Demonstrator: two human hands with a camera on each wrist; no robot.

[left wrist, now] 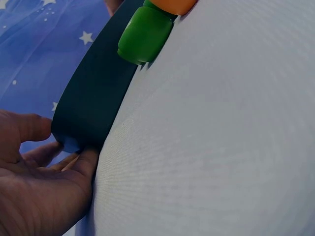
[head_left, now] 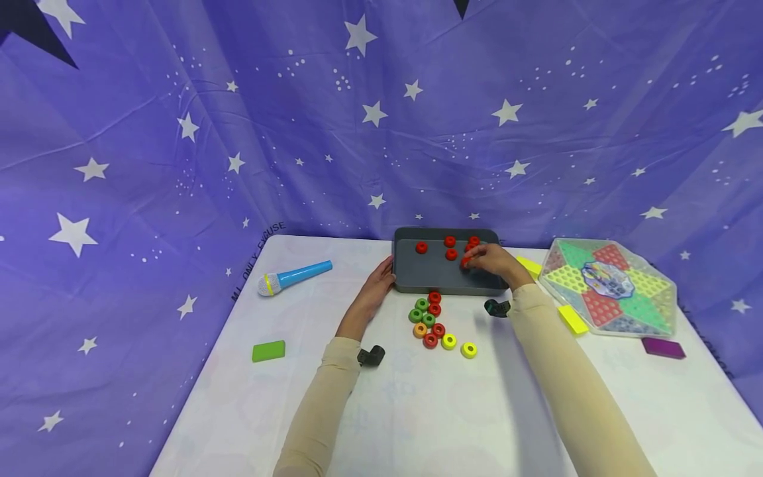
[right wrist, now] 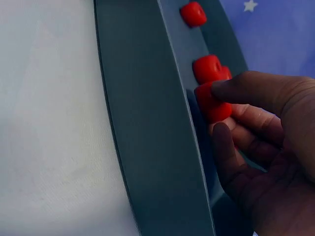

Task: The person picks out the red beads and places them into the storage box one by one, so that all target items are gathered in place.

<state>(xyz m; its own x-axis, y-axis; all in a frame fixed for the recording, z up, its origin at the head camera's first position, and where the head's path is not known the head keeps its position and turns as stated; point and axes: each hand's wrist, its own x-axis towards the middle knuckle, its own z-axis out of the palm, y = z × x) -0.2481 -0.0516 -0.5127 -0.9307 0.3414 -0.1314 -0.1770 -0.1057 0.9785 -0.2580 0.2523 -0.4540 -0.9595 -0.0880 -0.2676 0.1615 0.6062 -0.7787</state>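
Observation:
My left hand (head_left: 374, 290) holds the dark grey tray (head_left: 411, 273) at its left end; in the left wrist view the thumb touches the rim and the fingers lie against the side. Inside the tray, toward its right, my right hand (head_left: 493, 259) pinches a red ring (right wrist: 211, 102) between thumb and fingers. Several other red rings (head_left: 422, 247) lie in the tray, one partly hidden behind the held ring in the right wrist view. In front of the tray are loose rings on the table: green (head_left: 415, 316), red (head_left: 430, 341), orange (head_left: 420, 330) and yellow (head_left: 469, 350).
A blue toy microphone (head_left: 301, 273) and a green block (head_left: 269, 351) lie at the left. On the right are a hexagonal game board (head_left: 608, 281), yellow blocks (head_left: 573, 320) and a purple block (head_left: 663, 348). A starry purple cloth (head_left: 334, 132) hangs behind the white table (head_left: 417, 411).

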